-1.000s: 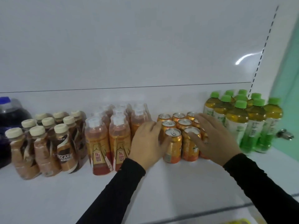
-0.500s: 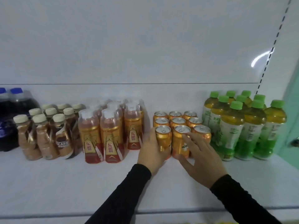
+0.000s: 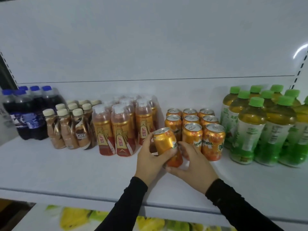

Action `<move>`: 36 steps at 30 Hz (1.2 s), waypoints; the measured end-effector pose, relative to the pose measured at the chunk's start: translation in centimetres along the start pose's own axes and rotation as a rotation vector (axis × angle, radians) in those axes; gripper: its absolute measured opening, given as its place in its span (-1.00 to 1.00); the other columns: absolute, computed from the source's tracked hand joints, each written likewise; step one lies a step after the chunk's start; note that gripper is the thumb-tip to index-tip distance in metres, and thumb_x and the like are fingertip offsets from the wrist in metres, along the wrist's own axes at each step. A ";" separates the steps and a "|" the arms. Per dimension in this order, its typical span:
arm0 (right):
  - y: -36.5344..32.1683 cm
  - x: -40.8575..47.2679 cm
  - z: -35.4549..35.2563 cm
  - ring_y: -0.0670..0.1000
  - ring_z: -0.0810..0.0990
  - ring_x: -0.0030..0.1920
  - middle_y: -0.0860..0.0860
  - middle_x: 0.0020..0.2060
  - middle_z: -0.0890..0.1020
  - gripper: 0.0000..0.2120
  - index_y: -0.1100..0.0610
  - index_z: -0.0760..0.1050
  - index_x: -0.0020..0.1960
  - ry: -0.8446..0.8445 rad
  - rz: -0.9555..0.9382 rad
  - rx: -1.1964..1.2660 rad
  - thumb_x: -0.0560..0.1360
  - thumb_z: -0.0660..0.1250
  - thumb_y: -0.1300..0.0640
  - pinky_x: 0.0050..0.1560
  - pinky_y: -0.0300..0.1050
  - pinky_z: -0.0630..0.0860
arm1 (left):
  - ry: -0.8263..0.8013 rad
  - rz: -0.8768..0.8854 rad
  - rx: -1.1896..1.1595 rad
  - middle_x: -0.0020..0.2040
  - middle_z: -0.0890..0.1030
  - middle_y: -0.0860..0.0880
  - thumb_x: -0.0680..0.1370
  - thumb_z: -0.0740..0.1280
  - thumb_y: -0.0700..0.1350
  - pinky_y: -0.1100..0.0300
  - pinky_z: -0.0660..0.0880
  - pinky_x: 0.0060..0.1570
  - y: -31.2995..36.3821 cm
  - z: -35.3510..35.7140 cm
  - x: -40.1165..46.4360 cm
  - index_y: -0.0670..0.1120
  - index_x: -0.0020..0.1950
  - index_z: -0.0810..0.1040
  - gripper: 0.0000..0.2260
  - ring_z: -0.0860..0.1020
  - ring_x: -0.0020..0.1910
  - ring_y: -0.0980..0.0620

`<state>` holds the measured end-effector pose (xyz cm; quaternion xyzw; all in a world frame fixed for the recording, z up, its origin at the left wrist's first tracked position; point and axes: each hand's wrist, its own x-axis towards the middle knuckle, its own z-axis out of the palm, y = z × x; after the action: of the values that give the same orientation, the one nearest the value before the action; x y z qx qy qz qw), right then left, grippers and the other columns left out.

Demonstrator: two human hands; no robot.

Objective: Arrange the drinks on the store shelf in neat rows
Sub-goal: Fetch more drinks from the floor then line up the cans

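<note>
Orange can [image 3: 164,141] tilted left, lifted before upright cans [image 3: 191,122].

Glossy metal cans [image 3: 193,129], clear plastic bottles [image 3: 250,130], matt white shelf [image 3: 66,177]

White back panel [image 3: 150,39] behind the shelf, glare at right.

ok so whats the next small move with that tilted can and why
Probably stand the tilted can upright in the empty front-left spot of the orange cans. Both the left hand and right hand grip it, and its label faces sideways.
</note>
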<state>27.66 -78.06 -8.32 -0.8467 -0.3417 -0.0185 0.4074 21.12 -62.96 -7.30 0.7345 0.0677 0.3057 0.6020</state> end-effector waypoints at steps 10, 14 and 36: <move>-1.2 0.2 -1.0 0.00 0.64 0.17 -0.03 0.14 0.67 -0.57 0.07 0.47 0.31 -0.154 0.044 0.720 0.47 0.45 0.06 0.16 -0.09 0.58 | -0.148 -0.223 -0.450 0.13 0.68 -0.08 0.46 0.41 -0.06 0.07 0.63 -0.03 0.1 -0.6 0.6 0.04 0.41 0.41 -0.48 0.67 0.10 -0.10; -1.1 -0.1 -1.0 0.04 0.61 0.22 -0.02 0.19 0.64 -0.49 0.05 0.44 0.36 -0.158 0.043 0.762 0.44 0.39 -0.04 0.11 -0.10 0.59 | -0.207 -0.248 -0.476 0.15 0.68 -0.10 0.46 0.44 -0.10 -0.01 0.65 -0.03 0.7 -0.9 1.1 0.03 0.42 0.40 -0.46 0.67 0.10 -0.13; -1.7 -0.3 0.2 -0.15 0.58 0.18 -0.24 0.16 0.59 -0.45 -0.16 0.40 0.34 0.028 -0.026 0.418 0.40 0.49 -0.18 0.10 -0.19 0.57 | -0.175 -0.248 -0.381 0.13 0.67 -0.12 0.38 0.53 -0.03 0.04 0.65 -0.03 2.5 -1.6 2.7 -0.07 0.31 0.54 -0.49 0.69 0.05 -0.07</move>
<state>26.31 -77.34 -7.39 -0.7389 -0.3432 0.0359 0.5787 21.73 -61.01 -3.88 0.6175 0.0461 0.1717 0.7662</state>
